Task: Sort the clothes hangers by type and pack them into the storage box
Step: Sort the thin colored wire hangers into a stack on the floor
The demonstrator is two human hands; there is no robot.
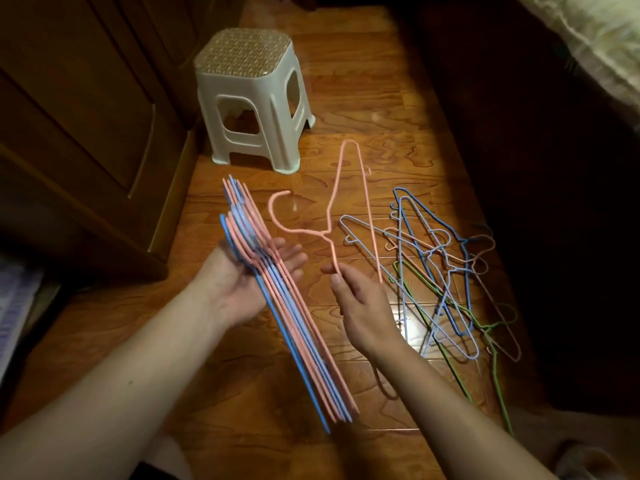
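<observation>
Head view: right hand pinches pink hanger, beside left hand's stack.

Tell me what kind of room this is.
Probably a bedroom at home. Pale bedding hangs at the upper right, wooden cabinet doors run along the left, and a plastic stool stands on the wood floor, beside loose clothes hangers.
</observation>
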